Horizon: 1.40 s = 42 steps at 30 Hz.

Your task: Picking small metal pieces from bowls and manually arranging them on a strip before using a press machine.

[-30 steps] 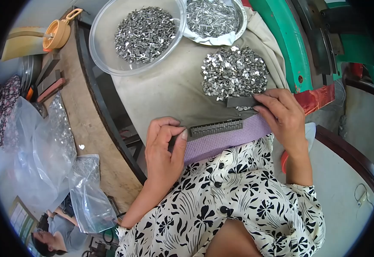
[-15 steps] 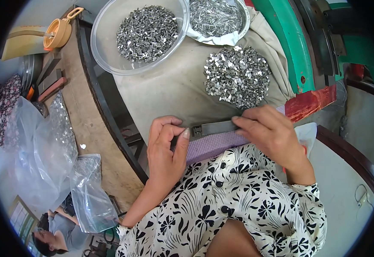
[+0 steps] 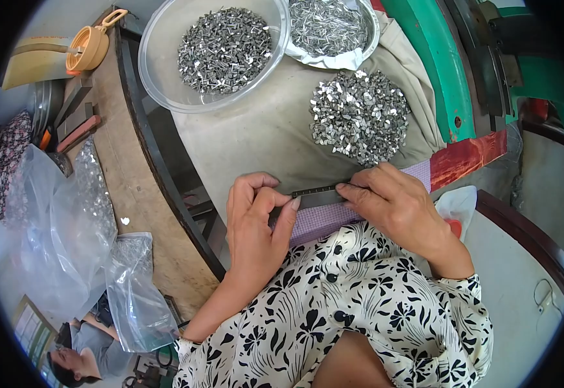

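Only the head view here, looking straight down at the lap. Both hands are on a narrow dark metal strip [image 3: 315,194] lying crosswise on a purple cloth [image 3: 324,218] at the near edge of the work surface. The left hand [image 3: 256,223] pinches the strip's left end, thumb and curled fingers wrapped over it, while the right hand [image 3: 395,207] lies flatter with its fingertips pressed down along the right end, so it looks pinned from both sides to keep it from sliding, I'd guess. Just beyond the right hand sits a loose heap of small shiny metal pieces [image 3: 359,116] on a beige cloth [image 3: 256,139], close enough to reach. Further back there's a clear plastic bowl [image 3: 159,77] of similar bits and a second bowl [image 3: 366,39] with thinner silvery parts. A green machine frame [image 3: 434,71] crowds the right side, and crinkled clear plastic bags [image 3: 68,226] pile up off to the left on a wooden bench [image 3: 140,200]. Nothing sits between the hands and the heap.
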Motion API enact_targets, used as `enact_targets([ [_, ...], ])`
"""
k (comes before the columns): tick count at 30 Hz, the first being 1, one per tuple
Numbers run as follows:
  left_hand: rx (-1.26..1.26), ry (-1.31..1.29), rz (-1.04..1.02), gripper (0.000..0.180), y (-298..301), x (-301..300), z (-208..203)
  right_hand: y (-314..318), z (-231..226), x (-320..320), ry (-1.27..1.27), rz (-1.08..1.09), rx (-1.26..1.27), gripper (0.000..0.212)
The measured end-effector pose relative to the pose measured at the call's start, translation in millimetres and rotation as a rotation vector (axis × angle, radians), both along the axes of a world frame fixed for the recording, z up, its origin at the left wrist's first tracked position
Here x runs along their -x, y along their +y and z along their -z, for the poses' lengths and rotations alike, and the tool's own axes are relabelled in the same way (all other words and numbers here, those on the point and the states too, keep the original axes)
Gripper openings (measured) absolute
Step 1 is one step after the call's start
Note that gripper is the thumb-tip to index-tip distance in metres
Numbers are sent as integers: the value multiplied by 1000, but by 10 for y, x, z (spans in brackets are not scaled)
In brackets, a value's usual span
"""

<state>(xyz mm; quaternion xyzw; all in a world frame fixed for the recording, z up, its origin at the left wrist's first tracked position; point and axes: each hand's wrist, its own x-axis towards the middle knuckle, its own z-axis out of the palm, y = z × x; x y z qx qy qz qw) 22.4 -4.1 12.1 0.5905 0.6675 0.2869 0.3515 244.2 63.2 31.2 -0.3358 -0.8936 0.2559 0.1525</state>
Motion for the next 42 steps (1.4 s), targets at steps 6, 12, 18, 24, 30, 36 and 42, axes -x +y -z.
enact_targets([
  [6, 16, 3, 3, 13, 13, -5, -15, -39, -14, -26, 12, 48, 32, 30],
  [12, 44, -3, -12, 14, 48, -22, -26, -166, 179, -159, 77, 349, 28, 31],
  [18, -58, -1, 153, 20, 67, -42, 1, -243, 278, -156, 147, 346, -111, 33],
  [24, -66, 54, 346, 26, 92, -54, -50, -311, 405, -263, 228, 227, -279, 32],
  [30, -201, 153, 425, 26, 54, -58, -32, -269, 329, -403, 344, 267, 96, 24],
  [36, -215, 158, 436, 34, -99, 68, -13, -187, 211, -386, 232, 305, 137, 16],
  [42, -202, 144, 407, 34, -155, 83, -22, -128, 104, -297, 100, 234, 211, 12],
])
